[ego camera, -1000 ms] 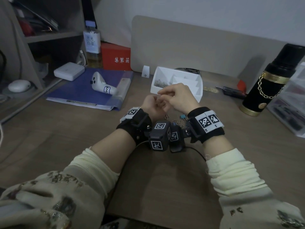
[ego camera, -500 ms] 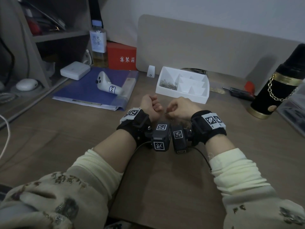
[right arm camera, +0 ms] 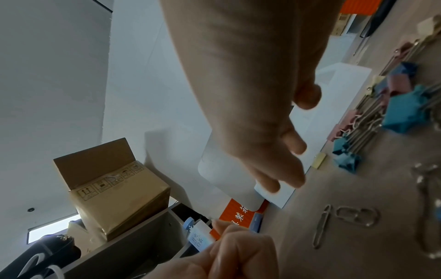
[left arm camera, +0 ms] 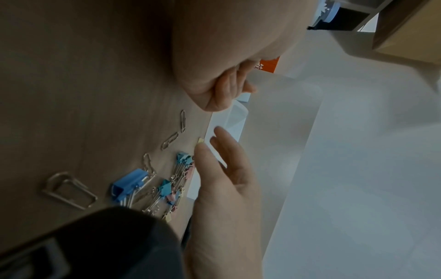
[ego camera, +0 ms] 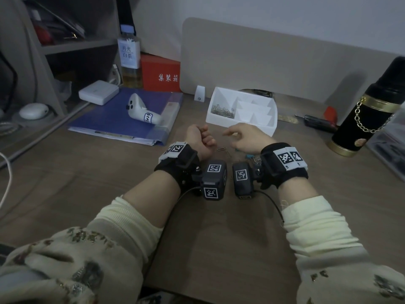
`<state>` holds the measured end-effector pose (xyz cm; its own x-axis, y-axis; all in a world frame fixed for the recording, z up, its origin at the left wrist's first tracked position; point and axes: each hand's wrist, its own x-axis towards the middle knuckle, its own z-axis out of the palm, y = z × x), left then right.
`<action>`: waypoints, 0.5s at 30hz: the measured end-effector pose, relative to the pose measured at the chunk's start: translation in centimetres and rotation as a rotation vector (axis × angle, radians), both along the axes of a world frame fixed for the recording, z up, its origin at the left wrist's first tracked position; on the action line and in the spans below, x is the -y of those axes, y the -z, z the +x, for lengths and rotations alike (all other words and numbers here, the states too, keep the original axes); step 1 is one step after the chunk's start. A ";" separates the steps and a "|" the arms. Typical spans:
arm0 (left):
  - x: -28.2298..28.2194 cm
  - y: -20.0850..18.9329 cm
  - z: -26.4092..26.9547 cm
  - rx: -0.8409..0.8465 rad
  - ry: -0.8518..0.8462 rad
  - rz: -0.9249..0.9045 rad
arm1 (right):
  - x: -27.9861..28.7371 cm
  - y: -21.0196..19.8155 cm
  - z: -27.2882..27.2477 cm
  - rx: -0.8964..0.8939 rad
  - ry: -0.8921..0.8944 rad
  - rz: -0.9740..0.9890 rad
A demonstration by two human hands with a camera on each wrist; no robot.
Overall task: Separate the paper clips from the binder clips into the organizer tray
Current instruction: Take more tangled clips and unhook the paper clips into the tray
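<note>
a: our left hand (ego camera: pixel 200 141) is curled on nothing we can see; our right hand (ego camera: pixel 246 139) hangs slack over the binder clips (left arm camera: pixel 152 186), just before the organizer tray (ego camera: pixel 221 120).

b: loose paper clips (left arm camera: pixel 177 130) beside them could snag, landing with the wrong kind.

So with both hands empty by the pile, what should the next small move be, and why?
Probably lower the right hand and pinch a loose paper clip between the hands. The organizer tray already holds paper clips in its left compartment, while loose clips lie on the desk beside the binder clips. The left hand is curled and seems to hold nothing.
</note>
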<state>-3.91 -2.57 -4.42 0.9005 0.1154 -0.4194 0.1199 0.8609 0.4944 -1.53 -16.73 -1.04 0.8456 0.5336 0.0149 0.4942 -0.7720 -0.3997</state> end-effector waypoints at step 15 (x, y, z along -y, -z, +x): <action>0.9 0.3 0.1 0.019 0.063 0.053 | 3.1 -1.4 -1.4 -0.098 0.024 -0.112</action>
